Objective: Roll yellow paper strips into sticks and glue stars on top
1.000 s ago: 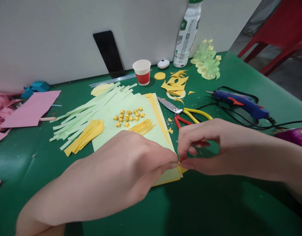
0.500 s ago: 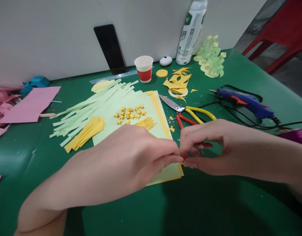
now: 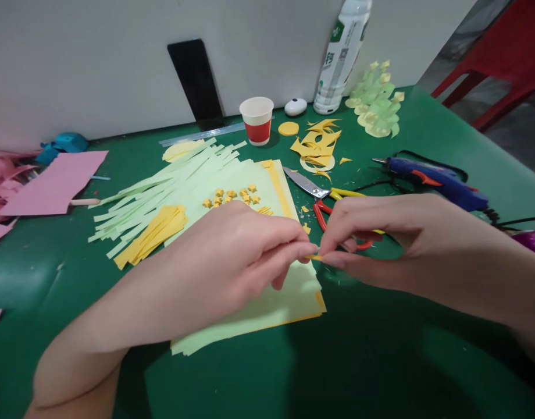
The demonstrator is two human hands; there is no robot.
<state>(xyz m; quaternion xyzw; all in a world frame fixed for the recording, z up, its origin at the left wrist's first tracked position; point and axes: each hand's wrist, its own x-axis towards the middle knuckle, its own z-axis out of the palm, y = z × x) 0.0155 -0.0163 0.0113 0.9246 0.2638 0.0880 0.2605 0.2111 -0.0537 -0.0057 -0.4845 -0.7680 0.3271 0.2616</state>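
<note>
Between the fingertips of both hands is a small yellow paper strip (image 3: 313, 256), mostly covered by the fingers. My left hand (image 3: 254, 256) pinches one end, above a stack of pale green paper (image 3: 250, 314) with yellow sheets under it. From the other side, my right hand (image 3: 359, 238) pinches the strip with thumb and forefinger, in front of the scissors (image 3: 311, 185) with red and yellow handles. Several small yellow paper stars (image 3: 231, 194) lie on the stack beyond my left hand. Thin yellow strips (image 3: 264, 210) beside them are partly hidden by that hand.
Left of the stack lie wider yellow strips (image 3: 152, 235), green strips (image 3: 163, 180) and pink paper (image 3: 53, 183). A paper cup (image 3: 257, 131), a phone (image 3: 196, 81) and a white bottle (image 3: 341, 58) stand behind. Yellow scraps (image 3: 317, 145) and a corded blue glue gun (image 3: 437, 180) are to the right.
Both hands have risen a little away from me, still pinching the strip. More of the green stack's near edge shows, and my left hand now covers more of the thin strips.
</note>
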